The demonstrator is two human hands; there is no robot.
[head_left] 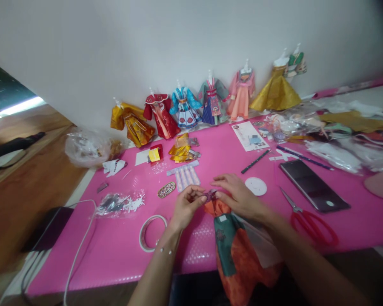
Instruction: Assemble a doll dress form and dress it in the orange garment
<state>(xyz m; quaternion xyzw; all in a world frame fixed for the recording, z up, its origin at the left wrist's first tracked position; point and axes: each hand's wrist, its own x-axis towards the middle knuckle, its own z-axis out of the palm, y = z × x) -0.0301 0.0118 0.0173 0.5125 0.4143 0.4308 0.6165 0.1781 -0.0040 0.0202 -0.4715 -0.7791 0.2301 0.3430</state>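
An orange and green doll dress hangs over the near table edge, its orange top lying between my hands. At the top of the dress is a small purple patterned piece. My left hand pinches this piece between thumb and fingertips from the left. From the right, my right hand has its thumb and fingers closed on the same piece, with the back of the hand facing up. A sheer whitish sheet lies beside the dress under my right forearm. The fingers partly cover the purple piece.
A pink table carries a tape roll, red-handled scissors, a phone, a white disc and a pen. Several dressed doll forms stand along the wall. Plastic bags crowd the right.
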